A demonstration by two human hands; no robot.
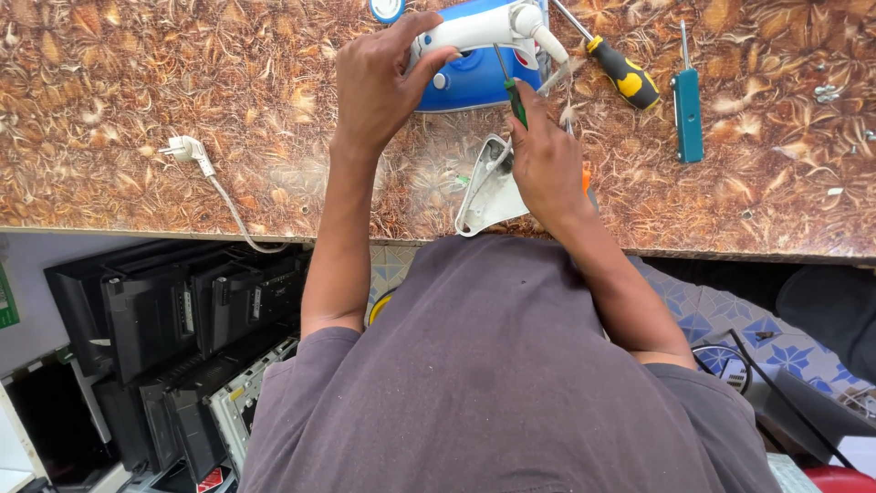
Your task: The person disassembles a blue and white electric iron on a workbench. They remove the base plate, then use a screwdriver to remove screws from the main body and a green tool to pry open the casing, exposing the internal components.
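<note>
At twelve o'clock on the brown patterned worktop [137, 100], the left hand [379, 78] is closed around the white handle of a blue-and-white clothes iron [479, 55]. Just beside it at one o'clock, the right hand [547, 160] grips a green-handled screwdriver [516, 96], with a white plastic cover [488, 187] lying under that hand.

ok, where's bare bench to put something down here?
Widest free patch: the bench left of the left hand, bordered only by the white plug and its cord. A smaller one lies right of the teal tool, with a few small metal bits. Crowded in the middle: blue-and-white iron, right hand, white cover, yellow-black screwdriver.
</note>
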